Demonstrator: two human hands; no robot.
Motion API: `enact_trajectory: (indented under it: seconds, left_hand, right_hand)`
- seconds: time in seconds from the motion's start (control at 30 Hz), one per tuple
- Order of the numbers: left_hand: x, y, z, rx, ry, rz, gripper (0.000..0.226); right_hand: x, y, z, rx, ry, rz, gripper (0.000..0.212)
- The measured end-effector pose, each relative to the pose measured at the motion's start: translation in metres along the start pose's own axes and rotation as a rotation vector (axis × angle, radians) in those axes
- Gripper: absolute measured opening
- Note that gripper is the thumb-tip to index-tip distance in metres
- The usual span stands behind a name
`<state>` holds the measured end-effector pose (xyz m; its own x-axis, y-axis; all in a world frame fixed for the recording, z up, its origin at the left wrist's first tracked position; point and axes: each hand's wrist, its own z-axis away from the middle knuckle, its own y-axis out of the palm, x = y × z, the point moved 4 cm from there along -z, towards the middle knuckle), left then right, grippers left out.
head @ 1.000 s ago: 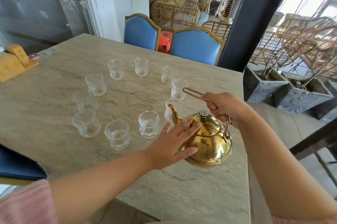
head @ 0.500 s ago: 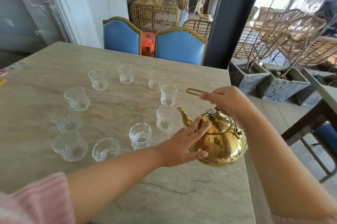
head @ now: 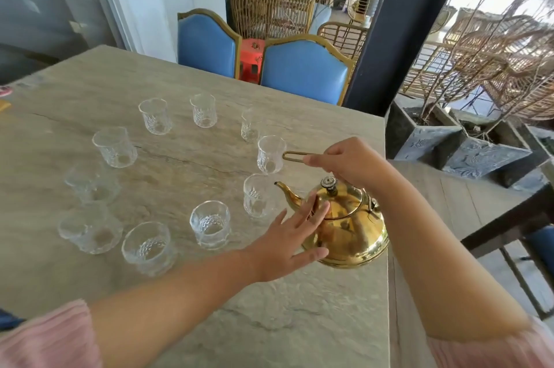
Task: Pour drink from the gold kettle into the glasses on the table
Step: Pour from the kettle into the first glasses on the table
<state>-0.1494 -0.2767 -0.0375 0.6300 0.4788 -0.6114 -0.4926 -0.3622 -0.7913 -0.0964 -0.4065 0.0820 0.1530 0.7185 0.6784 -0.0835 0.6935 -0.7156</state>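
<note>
The left hand (head: 287,243) covers part of the kettle (head: 349,226); the right hand (head: 349,161) hides the middle of its handle. The near-left glasses (head: 90,228) are blurred. Both sleeves are cut off by the bottom edge

One head-worn wide-angle view looks forward and down, close over the table (head: 90,92) near its right edge.

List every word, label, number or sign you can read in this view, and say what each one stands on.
None can be read.
Gold kettle: no lettering shows, only reflections.
Glasses: a cut pattern, no text.
Red stool between the blue chairs: a dark mark on its front, too blurred to read.
Round red and white thing at the table's left edge: cut off and too small to read.
</note>
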Motion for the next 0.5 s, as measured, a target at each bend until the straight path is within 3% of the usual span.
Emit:
enact_trajectory:
  seconds: [0.5]
  left_hand:
    - [0.015,-0.001,-0.004,-0.026,-0.035,-0.011,0.071]
  right_hand:
    - [0.015,0.013,-0.025,0.153,-0.086,0.125,0.045]
